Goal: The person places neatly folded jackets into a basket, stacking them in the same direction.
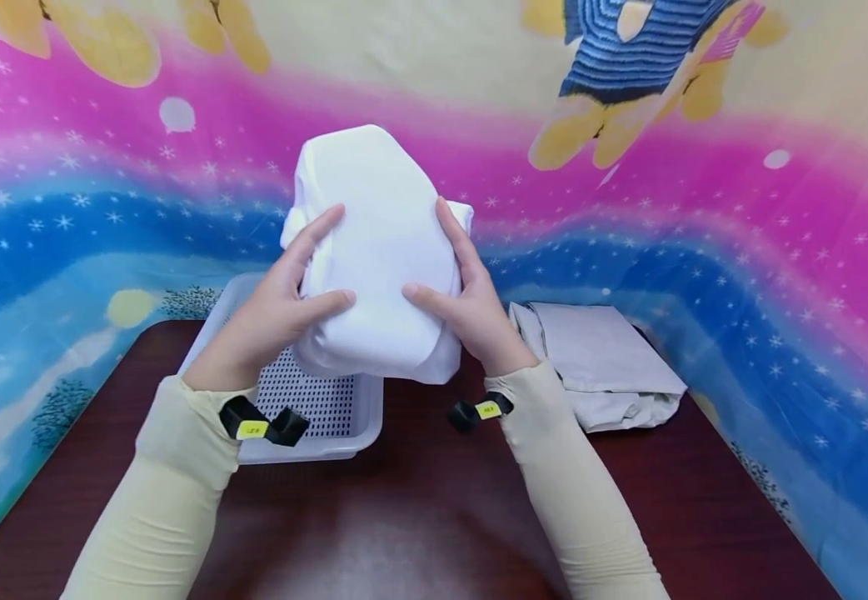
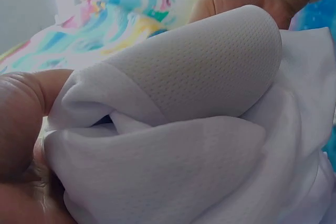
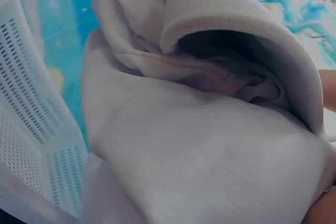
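Both hands hold up a thick bundle of folded white cloth [image 1: 374, 225] between them, above the table. On its left side, the left hand [image 1: 280, 292] grips the edge, thumb lying on the near face. The right hand [image 1: 475, 304] grips the opposite side in the same way, its thumb also on the face. From the left wrist, the cloth [image 2: 210, 72] shows a finely perforated weave and a rolled fold. The right wrist view shows the cloth [image 3: 210, 150] with a gaping fold and crumpled layers inside.
A white perforated plastic basket [image 1: 371, 417] stands on the left of the dark reddish-brown table [image 1: 419, 517], partly below the left forearm and the bundle. A folded light grey cloth [image 1: 591, 350] lies at the right. A colourful printed curtain [image 1: 704, 183] hangs behind.
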A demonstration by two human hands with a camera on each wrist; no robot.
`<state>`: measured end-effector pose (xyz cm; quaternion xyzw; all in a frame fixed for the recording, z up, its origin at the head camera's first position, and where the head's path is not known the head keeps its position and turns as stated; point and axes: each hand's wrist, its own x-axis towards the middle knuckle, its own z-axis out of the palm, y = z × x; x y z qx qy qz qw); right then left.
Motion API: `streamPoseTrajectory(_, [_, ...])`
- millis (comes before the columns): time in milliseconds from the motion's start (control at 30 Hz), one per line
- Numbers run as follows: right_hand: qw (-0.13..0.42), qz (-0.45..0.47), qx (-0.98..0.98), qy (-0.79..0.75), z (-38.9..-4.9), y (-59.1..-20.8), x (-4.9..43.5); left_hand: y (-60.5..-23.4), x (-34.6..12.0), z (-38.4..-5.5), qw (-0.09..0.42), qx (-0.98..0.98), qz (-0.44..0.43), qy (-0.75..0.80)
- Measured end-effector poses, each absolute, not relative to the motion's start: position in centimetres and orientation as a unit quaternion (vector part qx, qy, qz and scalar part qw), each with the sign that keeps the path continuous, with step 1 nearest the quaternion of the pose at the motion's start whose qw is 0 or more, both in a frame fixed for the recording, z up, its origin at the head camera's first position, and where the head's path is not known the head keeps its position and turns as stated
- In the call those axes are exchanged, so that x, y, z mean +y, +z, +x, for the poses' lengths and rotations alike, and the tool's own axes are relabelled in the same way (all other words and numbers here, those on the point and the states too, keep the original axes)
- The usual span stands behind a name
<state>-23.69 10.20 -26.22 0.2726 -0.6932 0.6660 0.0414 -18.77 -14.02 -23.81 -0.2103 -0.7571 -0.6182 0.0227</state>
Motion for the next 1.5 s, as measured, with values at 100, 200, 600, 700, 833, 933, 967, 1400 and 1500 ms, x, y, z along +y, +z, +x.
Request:
streamPoseTrajectory(100, [0.027, 0.283, -0.68, 0.676, -24.4, -26.2, 8.8, -23.7, -15.3, -19.1, 0.03, -0.764, -0.195, -0.615])
streamPoseTrajectory(200, [0.024, 0.286, -0.676, 0.679, -25.2, -26.4, 7.4, -23.8, -16.5, -19.6, 0.038, -0.77, -0.185, -0.609])
streamPoseTrajectory(600, [0.034, 0.288, -0.671, 0.682, -27.7, -25.6, 3.0, -23.8, -19.5, -21.6, 0.102, -0.761, -0.137, -0.627])
streamPoseTrajectory(700, [0.044, 0.296, -0.672, 0.677, -27.7, -24.9, 2.5, -23.5, -19.7, -21.5, 0.13, -0.746, -0.138, -0.638])
streamPoseTrajectory(833, [0.056, 0.318, -0.664, 0.675, -27.5, -23.9, 2.1, -22.6, -19.6, -21.1, 0.168, -0.706, -0.159, -0.669])
streamPoseTrajectory(933, [0.056, 0.328, -0.652, 0.681, -27.6, -23.3, 1.8, -22.0, -19.7, -21.0, 0.182, -0.687, -0.166, -0.684])
streamPoseTrajectory(967, [0.054, 0.328, -0.651, 0.682, -27.7, -23.2, 1.7, -21.9, -19.8, -21.0, 0.181, -0.686, -0.164, -0.685])
streamPoseTrajectory(1400, [-0.03, 0.265, -0.653, 0.709, -29.9, -28.1, -0.2, -24.7, -21.9, -22.7, 0.109, -0.79, -0.103, -0.595])
streamPoseTrajectory(1500, [-0.048, 0.247, -0.666, 0.702, -30.1, -29.4, -0.4, -25.7, -22.4, -22.9, 0.086, -0.805, -0.092, -0.579])
